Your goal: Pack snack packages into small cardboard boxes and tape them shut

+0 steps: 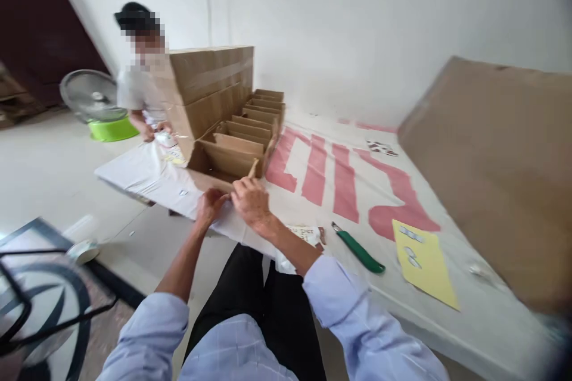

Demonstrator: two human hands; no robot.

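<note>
My left hand (209, 203) and my right hand (250, 201) meet at the near edge of an open cardboard box (232, 149) with upright dividers inside. The right hand pinches a small brown cardboard piece (253, 168) that sticks up between its fingers. The left hand's fingers are curled close against the right hand; what they hold is hidden. Both hands rest over a white sheet (147, 172) spread on the low platform. A green-handled utility knife (360, 250) lies to the right of my right forearm.
Another person (140, 92) sits beyond the box, hands on the white sheet. A yellow card (424, 265) lies right of the knife. A large cardboard sheet (500, 166) leans at right. A fan (93, 98) on a green base stands at back left. A tape roll (83, 250) lies on the floor.
</note>
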